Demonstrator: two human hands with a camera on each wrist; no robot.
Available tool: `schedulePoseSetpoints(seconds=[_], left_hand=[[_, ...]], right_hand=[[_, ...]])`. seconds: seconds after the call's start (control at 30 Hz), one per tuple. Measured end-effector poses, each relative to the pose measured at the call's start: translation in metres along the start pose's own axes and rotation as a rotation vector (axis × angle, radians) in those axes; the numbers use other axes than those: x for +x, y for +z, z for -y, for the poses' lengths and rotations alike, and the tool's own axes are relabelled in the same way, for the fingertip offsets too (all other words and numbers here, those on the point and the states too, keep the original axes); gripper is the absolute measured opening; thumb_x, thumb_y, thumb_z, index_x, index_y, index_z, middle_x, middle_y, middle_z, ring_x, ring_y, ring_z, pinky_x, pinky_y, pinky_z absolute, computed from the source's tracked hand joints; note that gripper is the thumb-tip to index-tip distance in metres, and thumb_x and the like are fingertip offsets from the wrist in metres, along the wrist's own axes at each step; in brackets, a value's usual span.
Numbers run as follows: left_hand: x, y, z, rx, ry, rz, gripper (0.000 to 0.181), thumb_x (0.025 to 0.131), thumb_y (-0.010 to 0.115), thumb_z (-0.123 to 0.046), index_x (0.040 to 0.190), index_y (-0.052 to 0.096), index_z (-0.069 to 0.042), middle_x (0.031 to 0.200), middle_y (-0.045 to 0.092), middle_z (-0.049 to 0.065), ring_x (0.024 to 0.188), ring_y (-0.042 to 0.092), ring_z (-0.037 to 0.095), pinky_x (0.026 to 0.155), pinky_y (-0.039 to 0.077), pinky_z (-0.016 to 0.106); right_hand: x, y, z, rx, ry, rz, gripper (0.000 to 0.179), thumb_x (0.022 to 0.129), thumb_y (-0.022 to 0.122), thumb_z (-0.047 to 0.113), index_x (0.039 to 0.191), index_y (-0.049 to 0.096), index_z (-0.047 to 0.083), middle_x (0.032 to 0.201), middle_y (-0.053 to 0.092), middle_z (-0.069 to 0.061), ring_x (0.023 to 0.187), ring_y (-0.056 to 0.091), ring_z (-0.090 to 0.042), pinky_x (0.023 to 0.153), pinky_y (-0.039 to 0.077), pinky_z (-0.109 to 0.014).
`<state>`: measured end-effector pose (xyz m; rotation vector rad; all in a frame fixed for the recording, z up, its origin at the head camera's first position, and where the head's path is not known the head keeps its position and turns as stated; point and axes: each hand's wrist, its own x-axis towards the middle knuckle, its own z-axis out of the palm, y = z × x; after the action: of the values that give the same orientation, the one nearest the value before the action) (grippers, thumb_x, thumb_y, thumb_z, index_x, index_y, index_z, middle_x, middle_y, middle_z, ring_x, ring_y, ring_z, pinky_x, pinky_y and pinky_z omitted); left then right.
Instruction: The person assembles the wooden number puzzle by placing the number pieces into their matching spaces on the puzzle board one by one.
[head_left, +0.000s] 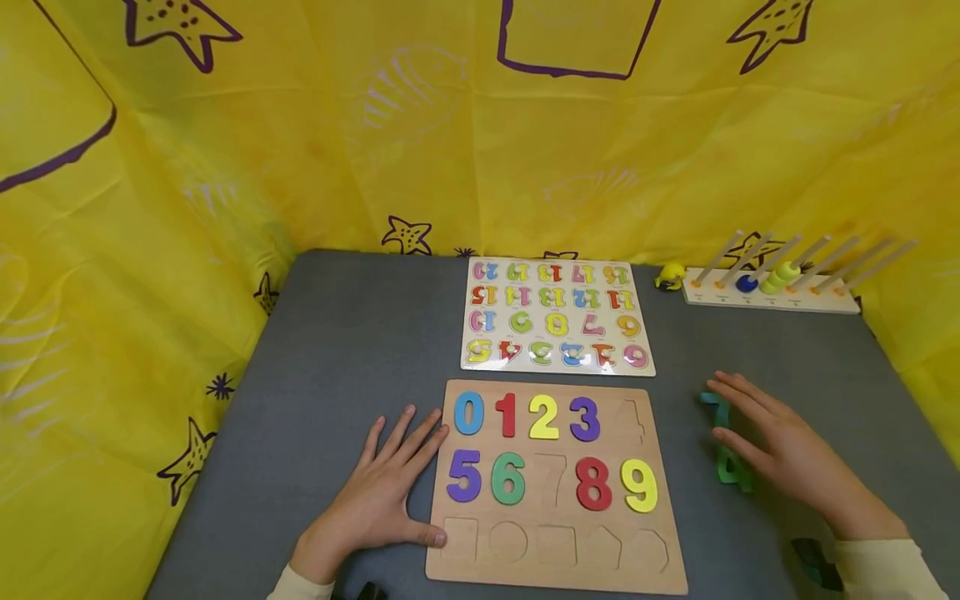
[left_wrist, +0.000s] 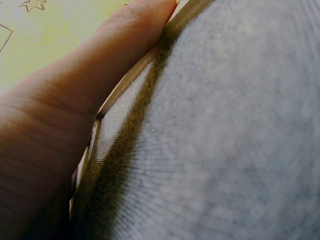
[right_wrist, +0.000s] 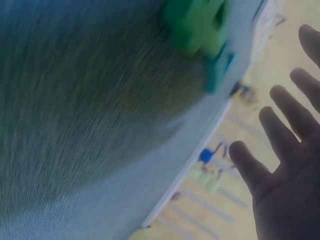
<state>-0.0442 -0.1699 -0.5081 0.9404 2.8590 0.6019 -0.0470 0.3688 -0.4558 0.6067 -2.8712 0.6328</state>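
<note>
A wooden number board (head_left: pixel 555 531) lies on the table with coloured digits 0, 1, 2, 3, 5, 6, 8 and 9 in their recesses. Its 4 and 7 recesses and the bottom row of shape recesses are bare. Fingers spread, my left hand (head_left: pixel 378 492) rests along the board's left edge, fingertips and thumb right at the rim. My right hand (head_left: pixel 787 454) hovers with extended fingers over a teal 7 (head_left: pixel 722 410) and a green 4 (head_left: pixel 731 473) on the table, partly covering both. In the right wrist view the green piece (right_wrist: pixel 195 25) appears blurred, apart from the fingers.
Behind the board lies a second number puzzle (head_left: pixel 551 287), upside down to me, its pieces in place. At the back right stand a peg counter (head_left: pixel 772 298) with a few beads and a small yellow toy (head_left: pixel 670 276). A yellow patterned cloth (head_left: pixel 450 150) surrounds the grey table (head_left: pixel 337 333).
</note>
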Motion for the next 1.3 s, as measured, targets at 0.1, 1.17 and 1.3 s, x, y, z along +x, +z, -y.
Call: schedulePoseSetpoints(seconds=[0.1, 1.17, 1.3], left_hand=[[0.0, 0.0, 0.0, -0.002, 0.009, -0.008, 0.132, 0.06, 0.067, -0.091, 0.164, 0.024, -0.02, 0.17, 0.014, 0.0, 0.155, 0.004, 0.035, 0.116, -0.004, 0.064], [-0.001, -0.001, -0.001, -0.004, -0.015, 0.015, 0.133, 0.059, 0.067, -0.091, 0.164, 0.022, -0.023, 0.17, 0.011, -0.003, 0.155, 0.001, 0.032, 0.117, -0.006, 0.063], [-0.001, -0.001, -0.001, -0.013, -0.018, 0.018, 0.133, 0.06, 0.068, -0.09, 0.164, 0.022, -0.023, 0.17, 0.011, -0.003, 0.155, 0.001, 0.032, 0.116, -0.006, 0.063]], right_hand=[[-0.001, 0.001, -0.012, -0.003, -0.011, 0.005, 0.074, 0.086, 0.081, 0.012, 0.152, 0.048, 0.014, 0.157, 0.041, -0.011, 0.148, 0.031, -0.034, 0.114, 0.025, -0.063], [0.01, -0.002, -0.045, -0.068, -0.043, 0.135, 0.065, 0.079, 0.088, 0.021, 0.137, 0.062, 0.011, 0.137, 0.059, -0.019, 0.131, 0.05, -0.023, 0.105, 0.02, -0.006], [0.011, -0.004, -0.045, -0.076, -0.022, 0.154, 0.067, 0.078, 0.088, 0.024, 0.139, 0.061, 0.013, 0.137, 0.059, -0.02, 0.121, 0.056, -0.041, 0.108, 0.036, -0.021]])
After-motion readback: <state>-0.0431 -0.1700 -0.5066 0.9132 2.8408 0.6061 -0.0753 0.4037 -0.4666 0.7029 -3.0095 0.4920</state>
